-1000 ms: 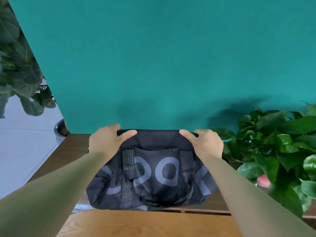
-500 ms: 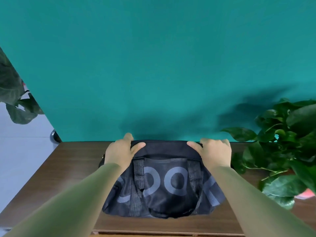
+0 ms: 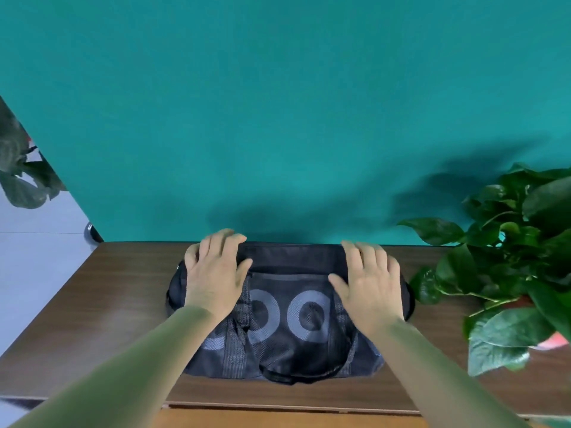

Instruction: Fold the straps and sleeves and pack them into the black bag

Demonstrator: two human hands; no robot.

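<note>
Left hand (image 3: 213,273) and right hand (image 3: 372,284) lie flat, fingers spread, atop the black bag (image 3: 287,319).

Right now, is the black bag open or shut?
Shut, it seems: the top of the black bag runs unbroken between the left hand and right hand, both flat on it; no inside shows.

matt mesh-cloth black bag (image 3: 287,341), wood-grain table (image 3: 102,307)

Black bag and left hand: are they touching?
Touching. Head view: the left hand lies open on top of the black bag, fingers draped over its far edge.
</note>
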